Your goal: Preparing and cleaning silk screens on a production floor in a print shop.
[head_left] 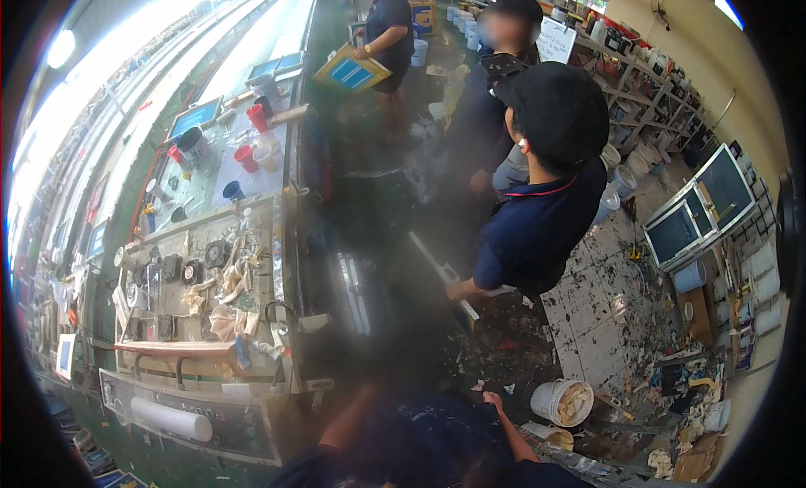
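Bare hands low before the torso, with the nearest container and its surroundings. The left hand point(364, 395) is smeared by blur, and its finger posture cannot be told; the right hand point(492, 399) is small and partly turned away, no held object is evident, and whether its fingers pinch or spread cannot be told. Just to the right of the right hand, apart from it, is a white bucket point(544, 401) filled with pale scraps point(574, 404); whether it leans is unclear under the lens distortion. Its wall is probably stiff plastic, sturdy rather than fragile, and perhaps slippery where smooth; the scraps look soft and light, though a full load may give noticeable weight. The firmest hold is likely opposite sides of the rim, with a palm beneath the base; no carrying handle can be made out. Farther out, left of the left hand, a workbench point(179, 299) bears crumpled rags point(225, 322); ahead of both hands, a co-worker point(541, 224) grips a long pale bar point(431, 256); far right, framed screens point(727, 187) lean together.
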`<state>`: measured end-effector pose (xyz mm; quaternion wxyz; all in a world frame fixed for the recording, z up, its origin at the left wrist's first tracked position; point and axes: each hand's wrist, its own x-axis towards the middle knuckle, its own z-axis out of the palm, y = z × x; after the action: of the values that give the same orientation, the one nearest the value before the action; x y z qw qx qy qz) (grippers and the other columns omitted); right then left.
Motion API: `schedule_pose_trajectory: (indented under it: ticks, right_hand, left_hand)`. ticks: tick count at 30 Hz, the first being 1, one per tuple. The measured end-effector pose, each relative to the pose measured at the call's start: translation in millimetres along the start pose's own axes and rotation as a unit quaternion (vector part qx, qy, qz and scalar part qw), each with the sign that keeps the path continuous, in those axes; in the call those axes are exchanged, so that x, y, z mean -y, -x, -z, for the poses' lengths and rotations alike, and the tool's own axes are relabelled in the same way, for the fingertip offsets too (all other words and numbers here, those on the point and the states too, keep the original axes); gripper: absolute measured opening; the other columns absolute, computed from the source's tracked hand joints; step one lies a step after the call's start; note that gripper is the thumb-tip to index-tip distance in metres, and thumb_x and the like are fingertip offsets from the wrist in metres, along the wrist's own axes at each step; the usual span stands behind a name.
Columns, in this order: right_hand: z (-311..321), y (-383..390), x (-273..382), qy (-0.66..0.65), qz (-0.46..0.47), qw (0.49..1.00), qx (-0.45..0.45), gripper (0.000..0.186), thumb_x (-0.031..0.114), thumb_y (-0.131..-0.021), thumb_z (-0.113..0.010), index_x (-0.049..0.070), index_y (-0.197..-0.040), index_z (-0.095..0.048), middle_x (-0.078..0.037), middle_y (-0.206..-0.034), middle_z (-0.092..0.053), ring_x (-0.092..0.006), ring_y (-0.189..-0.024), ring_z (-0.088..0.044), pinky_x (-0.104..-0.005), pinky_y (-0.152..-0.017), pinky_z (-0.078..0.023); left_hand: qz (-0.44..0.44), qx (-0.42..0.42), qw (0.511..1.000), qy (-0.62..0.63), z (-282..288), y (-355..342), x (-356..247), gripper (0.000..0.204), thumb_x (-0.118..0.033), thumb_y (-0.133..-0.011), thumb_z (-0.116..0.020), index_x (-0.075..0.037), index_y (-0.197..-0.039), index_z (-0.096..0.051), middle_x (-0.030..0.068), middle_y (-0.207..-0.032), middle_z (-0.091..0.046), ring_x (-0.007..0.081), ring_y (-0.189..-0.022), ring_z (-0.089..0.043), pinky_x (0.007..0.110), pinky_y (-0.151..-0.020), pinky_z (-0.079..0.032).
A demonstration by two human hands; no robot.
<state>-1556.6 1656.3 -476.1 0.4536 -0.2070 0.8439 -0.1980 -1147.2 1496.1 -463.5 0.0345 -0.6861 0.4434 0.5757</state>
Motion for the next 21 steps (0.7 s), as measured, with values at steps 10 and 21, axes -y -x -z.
schedule_pose_trajectory:
  ticks: [10,21]
  right_hand:
    - [9.8,12.6,33.9,0.057,0.032,0.998,-0.023,0.039,0.036,-0.084,-0.054,-0.001,-0.072,-0.056,-0.018,-0.069,-0.057,-0.0323,-0.072,-0.059,-0.044,-0.07,-0.045]
    - [3.9,1.7,13.2,0.036,0.022,0.999,0.005,0.033,0.032,-0.079,-0.062,-0.001,-0.077,-0.064,-0.016,-0.075,-0.064,-0.0271,-0.075,-0.061,-0.0424,-0.071,-0.047]
  left_hand:
    - [-0.002,0.018,1.0,0.015,-9.9,-15.0,9.8,0.036,-0.023,-0.087,-0.059,-0.005,-0.114,-0.072,0.0111,-0.104,-0.073,0.0226,-0.094,-0.069,0.034,-0.084,-0.053]
    - [0.007,0.003,1.0,0.026,-1.5,-5.4,-5.4,0.032,-0.025,-0.091,-0.059,-0.005,-0.113,-0.072,0.0107,-0.094,-0.073,0.0204,-0.082,-0.07,0.034,-0.076,-0.054]
